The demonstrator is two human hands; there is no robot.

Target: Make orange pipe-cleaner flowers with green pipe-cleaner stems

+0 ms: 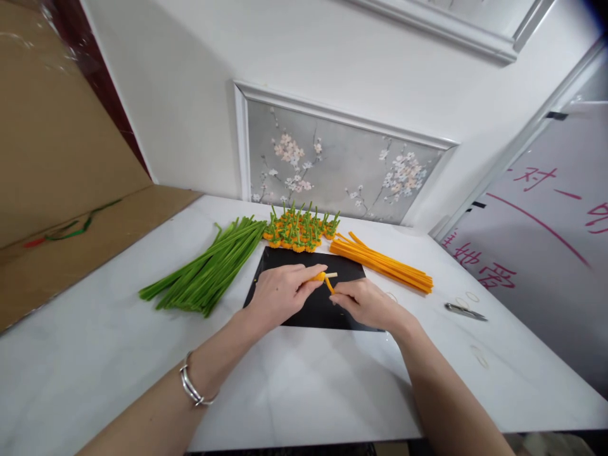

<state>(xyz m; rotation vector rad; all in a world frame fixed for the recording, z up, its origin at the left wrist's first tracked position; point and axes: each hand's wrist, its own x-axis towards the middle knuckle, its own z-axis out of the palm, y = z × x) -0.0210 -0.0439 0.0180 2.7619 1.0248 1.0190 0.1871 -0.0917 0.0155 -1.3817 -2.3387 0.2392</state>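
Over a black mat (308, 310), my left hand (280, 290) is closed on a thin pale stick (331, 275) with an orange pipe cleaner (329, 284) wound around it. The free end of that pipe cleaner runs down to my right hand (363, 300), which pinches it between thumb and fingers. Behind the mat stand several small orange pipe-cleaner pieces with green stems (299, 231), grouped close together. A bundle of green pipe cleaners (209, 266) lies left of my hands. To the right is a bundle of orange pipe cleaners (382, 263).
Small metal snips (465, 311) lie at the right of the white table (294, 392), with thin pale rings (479, 356) near them. Cardboard (71, 259) covers the left side. A wall with a framed floral panel (332, 158) rises behind, and a whiteboard (536, 234) stands at right.
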